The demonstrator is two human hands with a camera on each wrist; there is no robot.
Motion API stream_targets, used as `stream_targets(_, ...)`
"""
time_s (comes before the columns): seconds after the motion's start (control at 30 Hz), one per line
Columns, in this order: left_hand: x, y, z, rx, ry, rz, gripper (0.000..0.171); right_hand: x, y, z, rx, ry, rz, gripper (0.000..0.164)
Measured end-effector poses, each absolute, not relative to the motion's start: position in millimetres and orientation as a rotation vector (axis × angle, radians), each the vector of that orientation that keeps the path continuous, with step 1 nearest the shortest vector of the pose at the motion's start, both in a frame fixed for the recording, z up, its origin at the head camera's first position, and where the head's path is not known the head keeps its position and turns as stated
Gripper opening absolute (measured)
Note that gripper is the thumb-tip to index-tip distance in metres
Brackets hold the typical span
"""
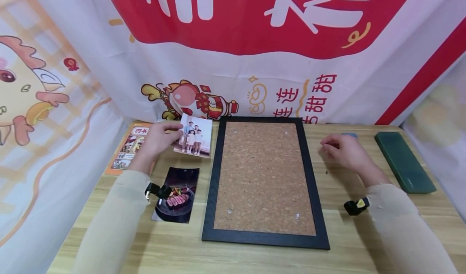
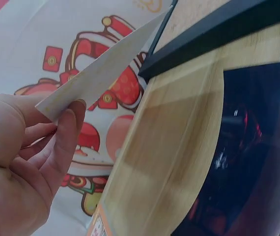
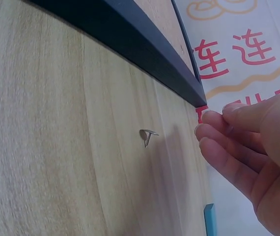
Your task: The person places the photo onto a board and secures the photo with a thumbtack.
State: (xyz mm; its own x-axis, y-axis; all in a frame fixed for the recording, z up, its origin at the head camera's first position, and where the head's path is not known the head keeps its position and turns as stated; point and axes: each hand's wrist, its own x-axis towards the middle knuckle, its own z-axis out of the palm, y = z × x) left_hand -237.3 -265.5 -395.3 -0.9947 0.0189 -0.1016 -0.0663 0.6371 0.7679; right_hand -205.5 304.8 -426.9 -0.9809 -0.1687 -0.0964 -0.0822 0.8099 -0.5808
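My left hand (image 1: 160, 138) pinches the left edge of a family photo (image 1: 197, 136), tilted up beside the upper left of a black-framed corkboard (image 1: 263, 177). In the left wrist view the photo's pale back (image 2: 105, 69) shows between thumb and fingers. My right hand (image 1: 344, 148) hovers right of the board, its thumb tip close to bent fingers (image 3: 223, 157); whether something tiny sits between them I cannot tell. Below it, metal thumbtacks (image 3: 147, 136) lie together on the table. A steak photo (image 1: 178, 197) lies under my left wrist.
An orange-edged picture booklet (image 1: 125, 161) lies at the left, partly behind my left arm. A dark green case (image 1: 404, 163) lies at the far right, and a small blue object (image 1: 349, 135) behind my right hand. Small shiny spots mark the cork near its corners.
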Motion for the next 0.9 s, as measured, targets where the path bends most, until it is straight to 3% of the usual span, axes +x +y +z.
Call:
stream_targets(0.57, -232, -227, -393, 0.086, 2.526, 1.47, 0.039, -207, 291, -417, -0.136, 2.815, -0.9, 0.029)
stream_targets(0.9, -237, -201, -401, 0.124, 2.499, 1.434, 0.043, -210, 278, -415, -0.238, 2.825, -0.975, 0.026)
